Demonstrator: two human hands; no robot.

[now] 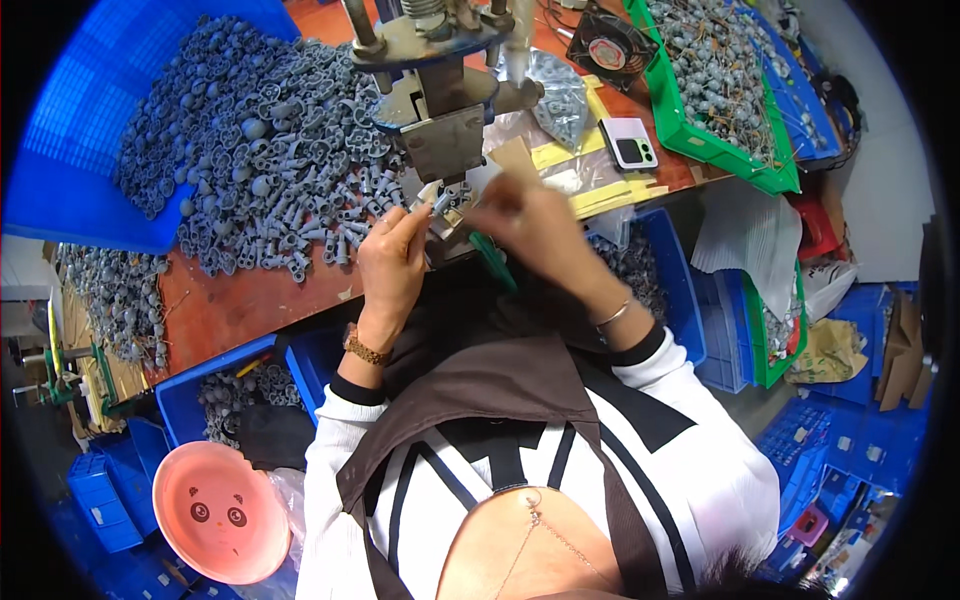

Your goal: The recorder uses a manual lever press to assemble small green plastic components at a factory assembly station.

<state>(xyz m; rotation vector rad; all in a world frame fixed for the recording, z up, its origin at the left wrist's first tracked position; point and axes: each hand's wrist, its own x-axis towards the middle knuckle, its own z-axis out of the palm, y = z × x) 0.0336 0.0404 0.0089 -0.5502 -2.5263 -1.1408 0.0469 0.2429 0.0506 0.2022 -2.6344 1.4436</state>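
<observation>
My left hand (392, 265) is closed in a pinch at the table's front edge, just below the metal head of a bench press (448, 145). Between its fingertips is a small grey plastic part (441, 204). To the right of it, my right hand (545, 235) is raised beside the press, its fingers curled and smeared by motion. Whether those fingers hold anything cannot be made out. Left of the press, a large heap of grey plastic parts (290, 140) spreads over the red-brown table (225, 305). The press head partly hides the spot behind my fingertips.
A blue crate (70, 150) lies tipped at the left, beside the heap. To the right are a phone (628, 143), a black fan (610, 48) and a green tray (715, 150) of wired parts. A pink basin (220, 550) and blue bins (685, 290) stand below table level.
</observation>
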